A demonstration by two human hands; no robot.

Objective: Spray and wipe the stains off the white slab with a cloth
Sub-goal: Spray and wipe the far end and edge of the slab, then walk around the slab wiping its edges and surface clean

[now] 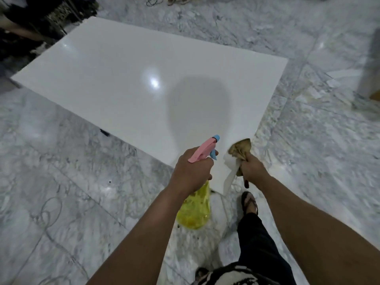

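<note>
Left hand (192,171) grips spray bottle (195,210) at slab (123,79) corner.

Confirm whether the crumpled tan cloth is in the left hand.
No, the right hand grips the crumpled tan cloth.

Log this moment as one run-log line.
left hand: holds spray bottle, nozzle toward white slab | right hand: grips cloth at slab's near corner | stains: none visible | wiping: not started

left grip (192,171) fisted, right grip (253,168) fisted
</note>
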